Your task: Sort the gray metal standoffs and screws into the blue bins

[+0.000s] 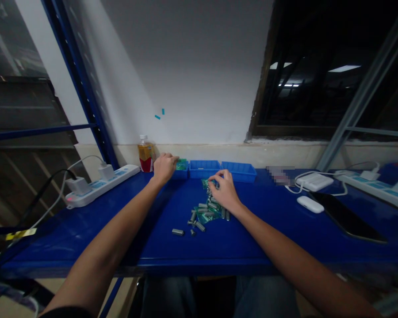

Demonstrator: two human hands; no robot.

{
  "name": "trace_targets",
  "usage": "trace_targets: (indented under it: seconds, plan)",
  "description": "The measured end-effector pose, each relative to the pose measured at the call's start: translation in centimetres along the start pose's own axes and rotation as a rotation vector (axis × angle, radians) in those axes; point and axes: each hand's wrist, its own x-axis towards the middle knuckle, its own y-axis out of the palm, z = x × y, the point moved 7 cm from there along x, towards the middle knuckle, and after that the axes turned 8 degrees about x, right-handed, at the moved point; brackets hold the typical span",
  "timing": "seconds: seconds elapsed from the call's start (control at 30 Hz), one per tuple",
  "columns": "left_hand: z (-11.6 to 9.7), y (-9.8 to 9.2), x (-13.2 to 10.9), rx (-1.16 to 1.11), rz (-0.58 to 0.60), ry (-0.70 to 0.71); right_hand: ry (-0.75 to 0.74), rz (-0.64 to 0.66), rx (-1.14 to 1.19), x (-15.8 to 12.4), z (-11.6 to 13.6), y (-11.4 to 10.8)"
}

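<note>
My left hand reaches over the left blue bin. Its fingers are pinched together at the edge of a small green plastic packet, which shows at the bin's top. Over the far end of a loose pile is my right hand, thumb and forefinger brought together. What lies between those fingertips is too small to make out. The pile holds several metal cylinders, small bolt-like pieces and green packets. One metal cylinder lies apart, nearer the table's front edge.
Two more blue bins, a middle one and a right one, stand along the wall. A drink bottle is behind my left hand. Power strips with cables, a white case and a black phone occupy the sides.
</note>
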Motion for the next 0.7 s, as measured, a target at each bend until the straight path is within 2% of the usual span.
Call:
trace_targets:
  seconds: [0.17,0.5,0.7]
  plan:
    - [-0.5,1.8,-0.5,0.022,0.058,-0.002,0.032,0.031,-0.011,-0.1,-0.4,0.5]
    - [-1.3,1.4,-2.2,0.073,0.052,0.048,0.042,0.063,0.001,-0.2,-0.7,0.8]
    - [-1.2,0.9,-2.8,0.074,0.007,0.008,0.038,0.071,-0.006,-0.3,-0.6,0.9]
